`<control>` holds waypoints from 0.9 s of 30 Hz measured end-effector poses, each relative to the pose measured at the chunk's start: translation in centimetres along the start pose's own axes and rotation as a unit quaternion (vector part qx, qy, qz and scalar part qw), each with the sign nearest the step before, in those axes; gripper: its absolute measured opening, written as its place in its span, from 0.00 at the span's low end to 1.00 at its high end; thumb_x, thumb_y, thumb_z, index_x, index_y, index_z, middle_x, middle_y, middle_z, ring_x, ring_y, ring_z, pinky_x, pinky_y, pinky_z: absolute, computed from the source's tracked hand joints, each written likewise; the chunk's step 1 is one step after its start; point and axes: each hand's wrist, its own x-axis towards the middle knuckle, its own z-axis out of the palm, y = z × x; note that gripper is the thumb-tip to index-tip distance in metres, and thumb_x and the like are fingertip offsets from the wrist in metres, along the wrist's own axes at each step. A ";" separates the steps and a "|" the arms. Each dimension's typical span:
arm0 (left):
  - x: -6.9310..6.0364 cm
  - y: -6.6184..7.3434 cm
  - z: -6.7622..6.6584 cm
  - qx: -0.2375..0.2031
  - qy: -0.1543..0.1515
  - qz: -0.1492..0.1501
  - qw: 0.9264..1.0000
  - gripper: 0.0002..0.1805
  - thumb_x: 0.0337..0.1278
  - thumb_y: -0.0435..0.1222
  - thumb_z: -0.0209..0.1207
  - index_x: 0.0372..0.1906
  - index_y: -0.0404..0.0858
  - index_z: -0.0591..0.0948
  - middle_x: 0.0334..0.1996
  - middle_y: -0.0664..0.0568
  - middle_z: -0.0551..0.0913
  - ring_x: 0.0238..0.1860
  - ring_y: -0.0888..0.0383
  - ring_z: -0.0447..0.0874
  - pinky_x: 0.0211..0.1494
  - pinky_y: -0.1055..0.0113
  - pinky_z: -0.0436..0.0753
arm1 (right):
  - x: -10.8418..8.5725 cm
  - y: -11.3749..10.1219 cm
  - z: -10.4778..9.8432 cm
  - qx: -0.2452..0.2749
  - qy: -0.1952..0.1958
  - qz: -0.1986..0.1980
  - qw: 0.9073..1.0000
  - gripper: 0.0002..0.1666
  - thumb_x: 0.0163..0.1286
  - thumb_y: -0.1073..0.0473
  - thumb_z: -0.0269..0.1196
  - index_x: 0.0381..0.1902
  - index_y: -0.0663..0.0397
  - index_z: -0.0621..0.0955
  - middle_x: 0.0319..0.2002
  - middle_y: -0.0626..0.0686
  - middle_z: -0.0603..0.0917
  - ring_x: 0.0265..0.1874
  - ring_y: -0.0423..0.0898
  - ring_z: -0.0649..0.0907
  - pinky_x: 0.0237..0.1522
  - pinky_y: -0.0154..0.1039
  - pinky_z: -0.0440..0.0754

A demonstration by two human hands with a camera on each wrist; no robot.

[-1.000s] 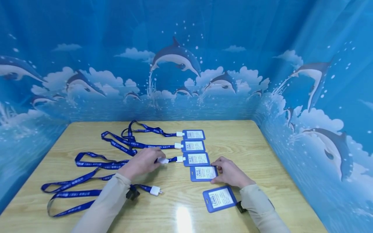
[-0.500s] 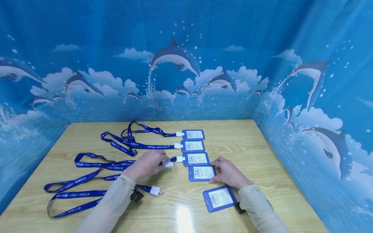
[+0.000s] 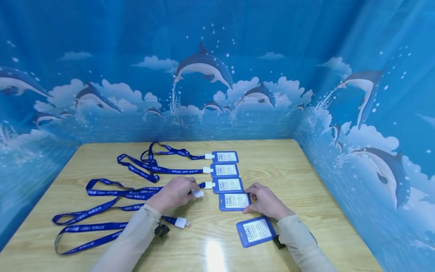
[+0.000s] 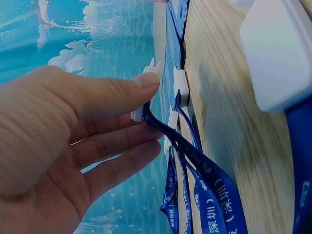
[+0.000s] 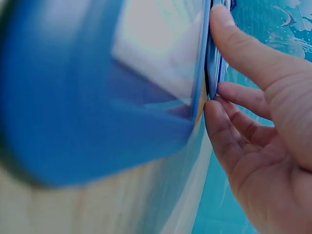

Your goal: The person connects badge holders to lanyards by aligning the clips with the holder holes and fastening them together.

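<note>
In the head view my left hand (image 3: 176, 193) pinches a white plastic clip (image 3: 197, 193) at the end of a blue lanyard; the left wrist view shows the clip (image 4: 138, 113) between thumb and fingers, lifted off the table. My right hand (image 3: 267, 201) grips the right edge of the fourth blue card holder (image 3: 235, 201), which lies just below the third holder (image 3: 229, 185). The left hand's clip is left of that holder, apart from it. In the right wrist view, the right hand's thumb and fingers (image 5: 222, 127) are at the holder's edge.
Two more holders (image 3: 225, 157) (image 3: 224, 170) with lanyards attached lie further back. Nearer the front are a loose holder (image 3: 256, 231) and a loose lanyard clip (image 3: 181, 223). Blue lanyards (image 3: 90, 227) spread over the left of the wooden table (image 3: 272, 162); a dolphin-print curtain (image 3: 142, 124) surrounds its back and sides.
My left hand has moved right with the clip, drawing its lanyard along and closer to the fourth holder. My right hand and that holder have shifted slightly left.
</note>
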 end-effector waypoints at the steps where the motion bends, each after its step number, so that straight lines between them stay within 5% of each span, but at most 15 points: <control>1: 0.0 0.0 0.0 0.000 -0.001 -0.002 1.000 0.16 0.50 0.34 0.74 0.47 0.45 0.89 0.42 0.56 0.87 0.39 0.62 0.84 0.46 0.69 0.86 | -0.1 0.0 -0.1 0.001 -0.001 -0.004 1.000 0.42 0.47 0.48 0.81 0.60 0.56 0.82 0.42 0.44 0.78 0.38 0.41 0.75 0.42 0.37 0.79; 10: 0.4 0.4 0.6 0.011 -0.021 -0.010 1.000 0.14 0.51 0.37 0.74 0.45 0.47 0.89 0.40 0.58 0.86 0.38 0.63 0.83 0.46 0.69 0.85 | -0.3 0.1 -0.3 0.011 -0.007 -0.009 1.000 0.40 0.52 0.50 0.79 0.61 0.56 0.81 0.49 0.46 0.80 0.43 0.41 0.79 0.51 0.42 0.83; 27: 0.7 0.9 1.4 -0.008 -0.030 0.010 0.999 0.14 0.54 0.37 0.73 0.47 0.45 0.89 0.47 0.52 0.88 0.43 0.59 0.86 0.49 0.63 0.87 | -0.2 0.2 -0.2 0.005 -0.004 -0.010 1.000 0.40 0.50 0.48 0.80 0.61 0.55 0.82 0.48 0.45 0.80 0.42 0.40 0.78 0.50 0.41 0.84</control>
